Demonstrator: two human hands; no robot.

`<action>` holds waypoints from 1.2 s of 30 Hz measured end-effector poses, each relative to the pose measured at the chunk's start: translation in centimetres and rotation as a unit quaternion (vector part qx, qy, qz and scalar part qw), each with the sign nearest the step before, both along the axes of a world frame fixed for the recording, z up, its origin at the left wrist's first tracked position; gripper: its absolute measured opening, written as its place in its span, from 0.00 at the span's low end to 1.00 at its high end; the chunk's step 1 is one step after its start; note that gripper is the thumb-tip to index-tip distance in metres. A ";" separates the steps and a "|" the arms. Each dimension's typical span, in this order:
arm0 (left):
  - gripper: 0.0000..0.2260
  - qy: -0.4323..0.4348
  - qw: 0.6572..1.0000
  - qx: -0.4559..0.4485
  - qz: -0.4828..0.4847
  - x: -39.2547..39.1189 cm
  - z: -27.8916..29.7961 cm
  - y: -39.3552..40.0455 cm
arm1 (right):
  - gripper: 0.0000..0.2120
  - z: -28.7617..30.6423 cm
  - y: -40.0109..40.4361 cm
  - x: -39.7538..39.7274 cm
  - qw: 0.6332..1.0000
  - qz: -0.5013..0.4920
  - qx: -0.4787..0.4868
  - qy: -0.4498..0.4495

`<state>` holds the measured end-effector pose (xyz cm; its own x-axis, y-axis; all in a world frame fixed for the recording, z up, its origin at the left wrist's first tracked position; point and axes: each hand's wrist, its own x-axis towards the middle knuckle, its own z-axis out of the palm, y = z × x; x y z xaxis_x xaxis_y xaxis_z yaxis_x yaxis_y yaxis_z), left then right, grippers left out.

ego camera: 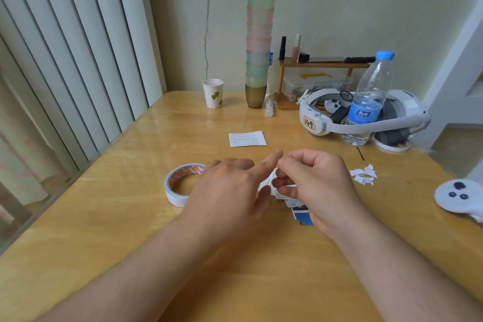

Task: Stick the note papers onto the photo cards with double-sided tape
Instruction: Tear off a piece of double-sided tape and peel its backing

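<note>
Head cam looks down at a wood bench (109,217). Both hands meet near the middle. Left hand (230,191) lies flat-ish w/ fingers loose and its pointer finger sticking out toward the right hand. Right hand (313,185) has fingers curled and pinches a small white note paper (274,185), which is bent and partly hidden by both hands. Under the right hand a photo card (303,214) w/ a blue part peeks out; most of it is covered, so can't tell how it lies.

Just left of the left hand sits the tape roll (180,183), flat on the bench, touching or nearly touching that hand. Right of the right hand is a little pile of white paper scraps (363,176). At the far right edge is a white controller (457,196) w/ dark buttons.

A bit farther back, a 2nd note paper (247,138) lies flat and alone.

At the back: a paper cup (213,93) w/ a green leaf, a tall stack of colored cups (258,44), a small wood shelf (313,65) w/ little bottles on top, a white headset (366,115) marked 149, and a water bottle (371,97) w/ a blue cap standing in front of the headset. White blinds (65,47) hang on the left.
</note>
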<state>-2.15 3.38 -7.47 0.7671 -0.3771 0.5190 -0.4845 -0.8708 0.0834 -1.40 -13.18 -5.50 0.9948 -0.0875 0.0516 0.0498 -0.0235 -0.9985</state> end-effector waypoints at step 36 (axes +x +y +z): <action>0.31 0.043 0.997 -0.054 -0.020 -0.5 -0.2 -0.6 | 0.09 0.3 -0.2 0.1 0.997 0.025 0.065 0.021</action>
